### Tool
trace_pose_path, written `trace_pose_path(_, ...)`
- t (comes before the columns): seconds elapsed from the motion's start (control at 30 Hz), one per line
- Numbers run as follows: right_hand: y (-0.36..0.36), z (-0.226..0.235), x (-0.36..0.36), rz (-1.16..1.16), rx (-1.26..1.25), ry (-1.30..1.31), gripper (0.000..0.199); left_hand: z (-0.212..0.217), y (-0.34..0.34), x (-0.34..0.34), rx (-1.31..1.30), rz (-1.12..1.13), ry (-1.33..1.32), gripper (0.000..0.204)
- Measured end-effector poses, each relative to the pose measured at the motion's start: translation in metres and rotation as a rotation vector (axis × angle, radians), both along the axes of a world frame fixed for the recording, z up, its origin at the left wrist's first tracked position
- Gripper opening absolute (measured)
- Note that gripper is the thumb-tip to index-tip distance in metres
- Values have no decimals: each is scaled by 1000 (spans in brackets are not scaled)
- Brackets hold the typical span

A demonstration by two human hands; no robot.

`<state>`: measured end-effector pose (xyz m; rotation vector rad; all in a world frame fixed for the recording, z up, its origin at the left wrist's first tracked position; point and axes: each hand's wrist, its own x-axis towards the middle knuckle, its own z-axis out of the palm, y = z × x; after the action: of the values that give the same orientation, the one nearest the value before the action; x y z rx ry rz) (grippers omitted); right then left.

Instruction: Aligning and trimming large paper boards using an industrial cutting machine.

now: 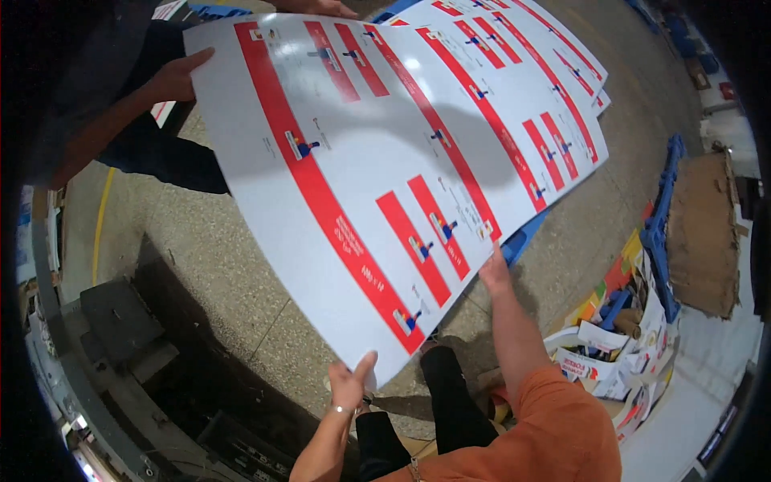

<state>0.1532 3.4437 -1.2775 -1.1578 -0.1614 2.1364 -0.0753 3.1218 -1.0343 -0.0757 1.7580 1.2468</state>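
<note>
Printed sheet (321, 161), broad, glossy and smooth white with red bands, spans the middle, gently bowed above a speckled hard floor (257, 321). The left hand (347, 390) pinches its near corner, thumb uppermost; the right hand's (495, 275) grip also pinches the near edge, farther right. A co-worker's hand (175, 76) holds the left edge near its far end. Open floor lies between the sheet's right side and a heap of crumpled paper scraps (598, 368).
</note>
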Motion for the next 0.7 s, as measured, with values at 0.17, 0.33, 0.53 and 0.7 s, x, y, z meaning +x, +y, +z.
trace_pose_path(0.17, -86, 6, -40, -22, -149, -127, 50, 55, -67, -19, -97, -16, 149, 14)
trace_pose_path(0.33, -102, 38, -29, 87, -215, -14, 47, 78, -72, -39, -136, 103, 188, 14)
trace_pose_path(0.53, -60, 75, -11, 245, -115, 59, 45, 89, -50, -41, -198, 69, 214, 22)
trace_pose_path(0.7, -28, 117, -7, 286, -276, -51, 39, 96, -41, -22, -148, 228, 359, 31)
